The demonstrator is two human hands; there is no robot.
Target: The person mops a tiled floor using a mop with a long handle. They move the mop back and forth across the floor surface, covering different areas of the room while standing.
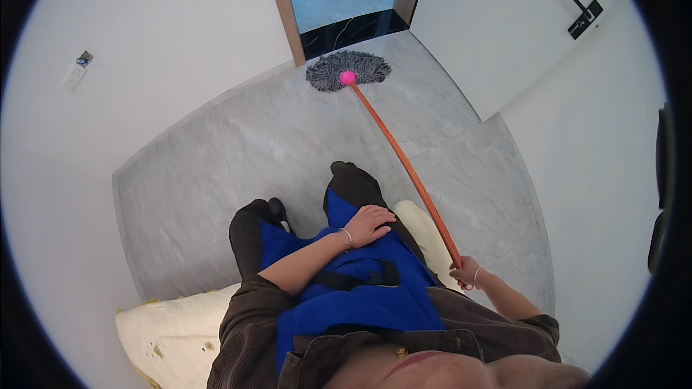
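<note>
Right hand: fingers [457,266] wrapped around the near end of the mop handle [407,162]; the right hand [467,272] is at the person's right side, with a pale bracelet [476,278] at the wrist.
Left hand: the left hand [370,225] lies flat, palm down, fingers extended, on the blue apron [360,306] over the right thigh; a silver-coloured bracelet [349,239] encircles the wrist.
Mop handle: orange-red, straight shaft; extends from the right hand forward and to the left, down to the pink joint [347,78].
Mop head: grey, shaggy, roughly oval mop head [366,66]; located on the floor [187,180] just before the black threshold [353,33], beside the foot of the left post of the wooden door frame [282,7].
Floor: grey, marbled tile with visible seams.
Door: white door [490,36] to the right of the frame, fitted with a black lever handle [585,18].
Left wall: white, carrying a white socket plate [73,78].
Clothing: dark brown jacket [249,317], dark trousers [246,245], black shoe [277,209].
Cream fabric: cream fabric [180,328] with a yellowish edge, visible on both sides of the person.
</note>
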